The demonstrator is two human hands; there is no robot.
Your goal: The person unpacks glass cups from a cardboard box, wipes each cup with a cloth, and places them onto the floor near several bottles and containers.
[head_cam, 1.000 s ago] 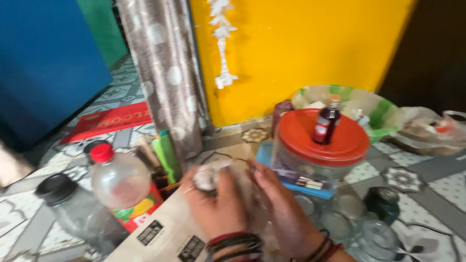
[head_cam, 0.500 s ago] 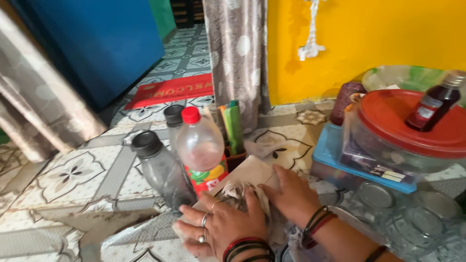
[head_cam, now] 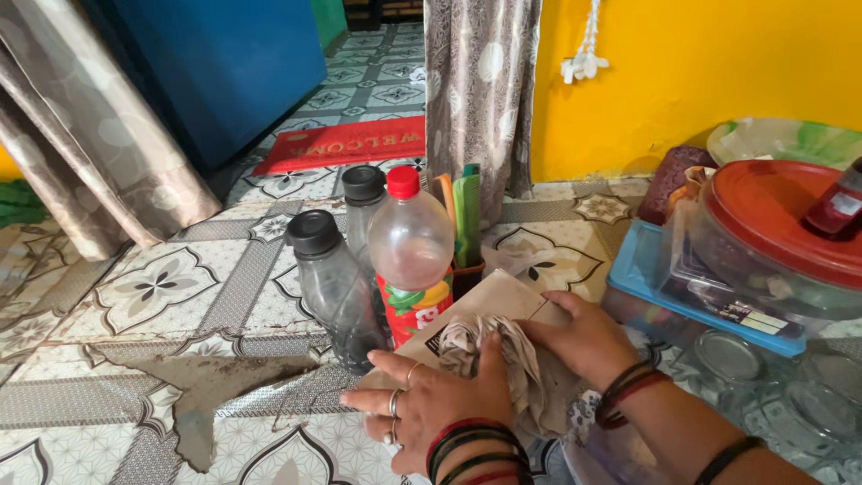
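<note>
My left hand (head_cam: 429, 401) and my right hand (head_cam: 579, 339) press together on a crumpled grey-white cloth (head_cam: 503, 359). The cloth lies on a brown cardboard box (head_cam: 489, 301) at the counter's near edge. My left hand wears rings, and both wrists carry bangles. Just left of the box stands a clear plastic bottle with a red cap (head_cam: 411, 256). Two clear bottles with black caps (head_cam: 328, 287) stand beside it.
A round container with a red lid (head_cam: 772, 233) rests on a blue-lidded box (head_cam: 655, 287) at right, a small dark bottle (head_cam: 835, 207) on top. Glass jars (head_cam: 732, 359) sit near my right arm. Curtains (head_cam: 480, 90), a red doormat (head_cam: 346, 144) and a blue cabinet (head_cam: 206, 63) lie beyond.
The view has swung left and down, and the red-lidded container now sits at the far right. Both hands stay on the cloth and have pressed it down onto the cardboard box.
</note>
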